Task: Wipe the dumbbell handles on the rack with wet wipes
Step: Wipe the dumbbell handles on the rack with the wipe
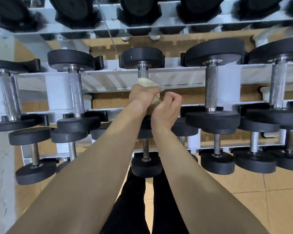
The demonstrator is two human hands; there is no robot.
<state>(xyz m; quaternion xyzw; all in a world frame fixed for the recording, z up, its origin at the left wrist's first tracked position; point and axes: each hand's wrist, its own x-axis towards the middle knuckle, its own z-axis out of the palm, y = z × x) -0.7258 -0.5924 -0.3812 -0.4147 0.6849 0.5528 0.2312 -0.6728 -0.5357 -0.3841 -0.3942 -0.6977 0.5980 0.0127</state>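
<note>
Head: crumpled wipe (150, 85), knurled handle (143, 73)

Left hand (142, 95) grips wipe (148, 82) on handle (143, 73); right hand (167, 107) perhaps empty.

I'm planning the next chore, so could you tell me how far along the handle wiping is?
Done: no handle shows a telltale sign. In hand: the left hand grips a wipe round the middle handle; the right hand curls beside it. Left: possibly the neighbouring handles along the rack.
</note>
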